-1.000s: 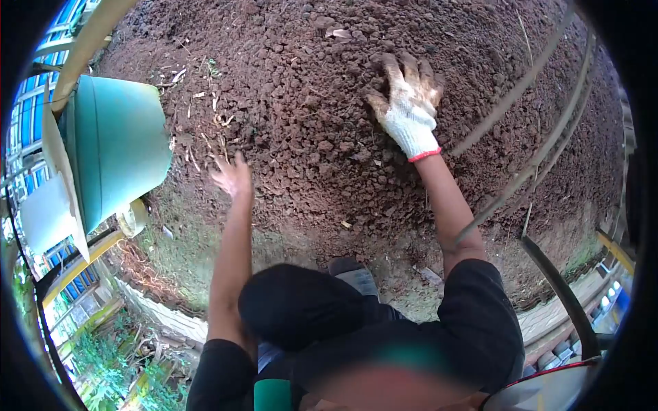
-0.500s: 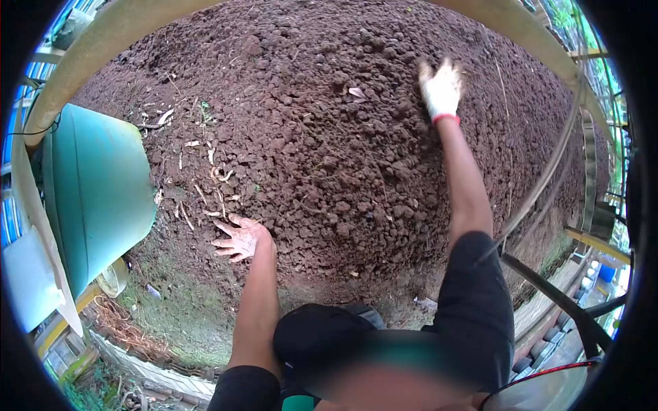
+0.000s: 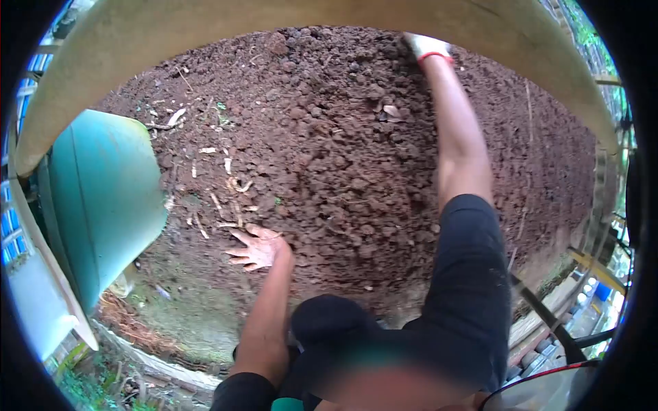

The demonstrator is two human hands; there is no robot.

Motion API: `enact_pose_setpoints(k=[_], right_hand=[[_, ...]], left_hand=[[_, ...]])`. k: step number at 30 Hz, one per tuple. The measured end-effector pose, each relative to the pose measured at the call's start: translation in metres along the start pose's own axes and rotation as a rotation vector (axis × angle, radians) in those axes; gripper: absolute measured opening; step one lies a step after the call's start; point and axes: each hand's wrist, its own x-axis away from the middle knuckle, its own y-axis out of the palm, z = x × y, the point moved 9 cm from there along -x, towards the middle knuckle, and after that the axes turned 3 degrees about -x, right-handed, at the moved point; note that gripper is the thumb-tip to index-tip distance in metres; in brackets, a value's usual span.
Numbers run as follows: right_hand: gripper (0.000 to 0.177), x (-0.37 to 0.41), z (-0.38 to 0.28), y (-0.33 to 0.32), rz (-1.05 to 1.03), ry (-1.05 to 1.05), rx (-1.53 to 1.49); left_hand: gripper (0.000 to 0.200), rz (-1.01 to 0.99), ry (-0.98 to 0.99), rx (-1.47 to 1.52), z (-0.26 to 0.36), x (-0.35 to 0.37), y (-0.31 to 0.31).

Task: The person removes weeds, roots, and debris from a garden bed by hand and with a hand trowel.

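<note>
My left hand (image 3: 257, 248) is bare and lies on the brown soil (image 3: 343, 185) with its fingers spread, just below several pale dry scraps (image 3: 237, 184). Farther off, at the top of the view, my right hand (image 3: 426, 46) wears a white glove with a red cuff. A tan curved beam (image 3: 308, 17) covers its fingers, so what they hold or touch is hidden. A dry brown leaf (image 3: 391, 111) rests on the soil to the left of my right forearm.
At the left stands a large green container (image 3: 106, 198), with a pale panel (image 3: 42, 301) below it. Dry roots (image 3: 133, 325) lie near the bottom left edge. Dark bars (image 3: 548, 315) and a round red-rimmed object (image 3: 548, 389) are at the lower right.
My right hand has reached farther away, and its fingers have gone out of sight behind the beam. The camera view has shifted. My left hand remains spread on the soil.
</note>
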Motion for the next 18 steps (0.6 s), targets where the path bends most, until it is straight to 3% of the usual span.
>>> enact_pose_setpoints(k=[5,8,14,18], right_hand=[[0.068,0.009,0.095,-0.009,0.0,0.429,0.237],[0.067,0.002,0.037,0.007,-0.075,0.302,0.165],[0.065,0.032,-0.122,0.039,-0.199,-0.178,-0.11],[0.064,0.121,-0.09,-0.011,-0.059,-0.267,-0.144]], left_hand=[[0.059,-0.034,-0.049,0.022,0.002,0.001,-0.004],[0.062,-0.041,-0.034,0.025,0.0,-0.002,0.005],[0.063,-0.03,-0.016,0.027,0.004,-0.002,-0.001],[0.062,-0.018,-0.003,0.039,0.003,-0.001,0.001]])
